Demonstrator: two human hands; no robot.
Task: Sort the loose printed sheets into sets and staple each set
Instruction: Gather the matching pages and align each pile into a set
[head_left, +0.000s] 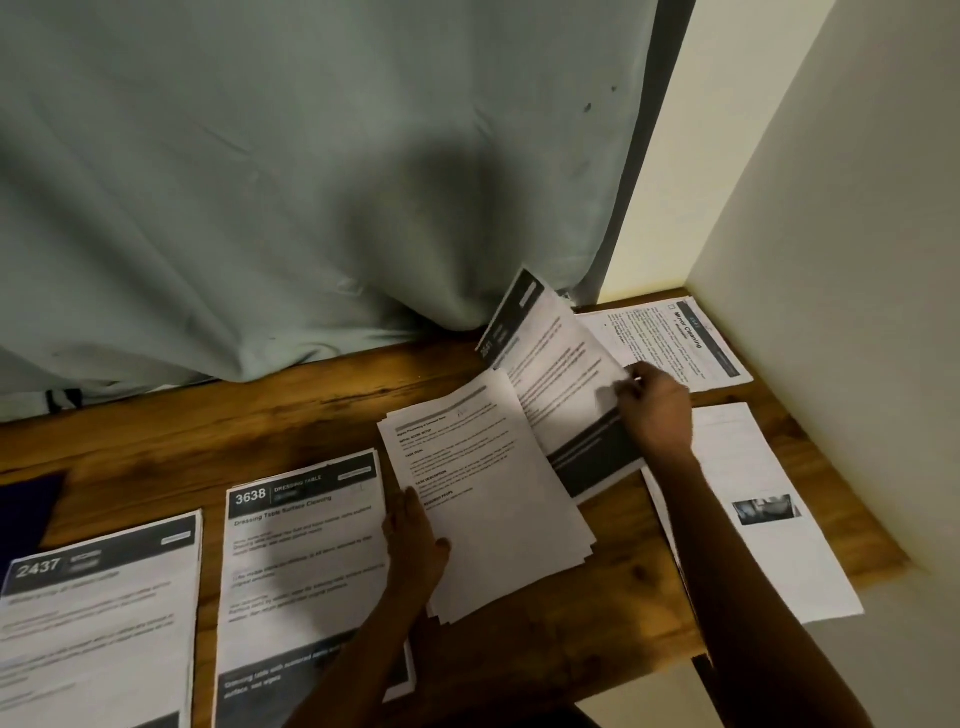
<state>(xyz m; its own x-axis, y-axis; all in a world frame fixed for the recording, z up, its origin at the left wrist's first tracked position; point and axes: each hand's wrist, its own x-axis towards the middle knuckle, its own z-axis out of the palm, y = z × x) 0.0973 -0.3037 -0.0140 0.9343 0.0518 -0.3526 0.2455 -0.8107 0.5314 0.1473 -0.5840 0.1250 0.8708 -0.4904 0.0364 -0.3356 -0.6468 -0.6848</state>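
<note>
My left hand (415, 540) grips the left edge of a stack of loose printed sheets (493, 509) held tilted over the wooden table (208, 431). My right hand (655, 410) pinches the right edge of a sheet with dark bands (558, 374), lifted off the stack and angled up toward the curtain. On the table lie a set headed 3638 (301, 566), a set headed 2437 (98, 623), a Mirror Cleaning sheet (670, 338) at the back right, and a white sheet with a small photo (748, 509) at the right. No stapler is in view.
A grey-green curtain (311, 182) hangs along the table's back edge. A pale wall (831, 260) closes the right side. A dark blue object (26, 514) lies at the table's left edge.
</note>
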